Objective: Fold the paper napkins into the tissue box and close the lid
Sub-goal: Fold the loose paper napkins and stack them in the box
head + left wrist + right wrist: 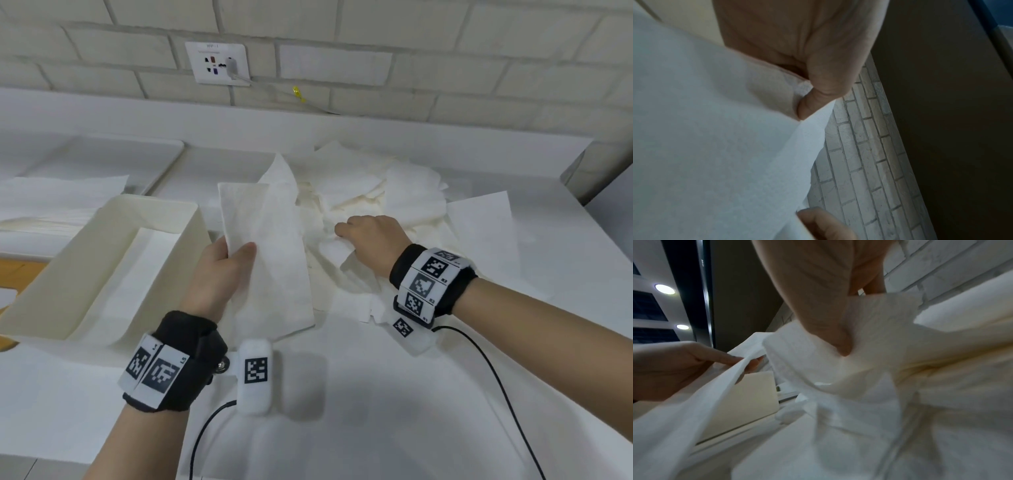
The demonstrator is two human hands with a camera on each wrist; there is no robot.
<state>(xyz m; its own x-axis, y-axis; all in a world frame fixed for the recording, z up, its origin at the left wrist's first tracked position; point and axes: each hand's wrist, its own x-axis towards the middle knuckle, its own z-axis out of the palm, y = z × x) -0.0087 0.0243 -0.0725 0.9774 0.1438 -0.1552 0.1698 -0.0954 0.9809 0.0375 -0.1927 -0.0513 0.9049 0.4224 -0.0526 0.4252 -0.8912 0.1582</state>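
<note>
My left hand (236, 251) pinches a long folded white napkin (270, 253) between thumb (818, 100) and fingers, and holds it up just right of the open cream tissue box (37, 301). A flat napkin lies inside the box. My right hand (346, 233) rests on the loose napkin pile (404, 195) with its fingers curled. Its thumb (840, 344) and fingers pinch one crumpled napkin (875, 318) from that pile. In the right wrist view the box wall (748, 399) shows behind the left hand's napkin (701, 402).
A flat white tray-like piece (113, 161) lies at the back left, with a stack of flat napkins (51, 202) in front of it. Behind the white counter (376, 411) stands a brick wall with a socket (219, 63). Black wrist cables (496, 387) trail towards me.
</note>
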